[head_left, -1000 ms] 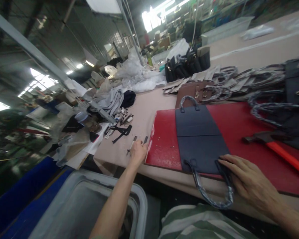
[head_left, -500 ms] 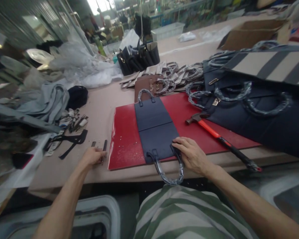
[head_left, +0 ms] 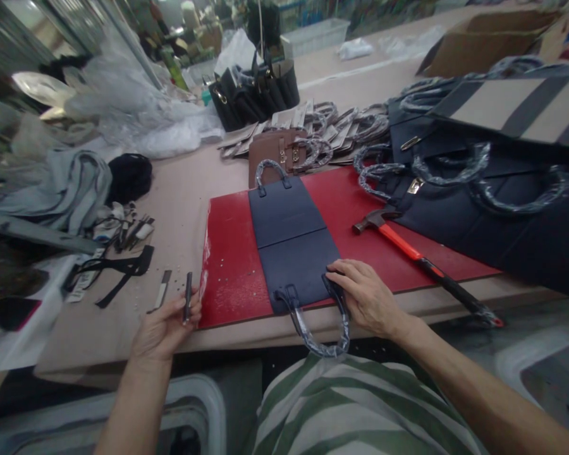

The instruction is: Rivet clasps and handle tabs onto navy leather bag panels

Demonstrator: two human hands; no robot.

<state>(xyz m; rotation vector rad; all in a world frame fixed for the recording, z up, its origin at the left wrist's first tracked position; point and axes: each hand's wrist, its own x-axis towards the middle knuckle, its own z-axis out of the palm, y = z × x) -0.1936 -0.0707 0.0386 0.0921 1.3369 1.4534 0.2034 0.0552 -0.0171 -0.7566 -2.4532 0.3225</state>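
Note:
My left hand point(head_left: 165, 323) is closed around a short dark metal punch point(head_left: 188, 296), held upright just off the left edge of the red board point(head_left: 230, 253). Across that board lies a flat navy bag panel point(head_left: 294, 243), creased over its middle, with a handle at each end. My right hand point(head_left: 365, 297) grips the base of the near plastic-wrapped handle point(head_left: 322, 344), which hangs over the table edge. Some of its fingertips rest on the panel's corner. To the right, a claw hammer point(head_left: 403, 243) with an orange and black shaft lies across the board.
Navy bag panels point(head_left: 493, 234) are heaped at the right, partly over the board. Behind it are brown bag pieces point(head_left: 270, 151) and upright black bags point(head_left: 251, 95). A flat metal strip point(head_left: 162, 289), black straps point(head_left: 128, 272) and small tools point(head_left: 133, 234) lie at the left.
My left hand has lifted the punch off the table and turned, bringing its palm side into view. My right hand stays at the handle base. The view has shifted slightly.

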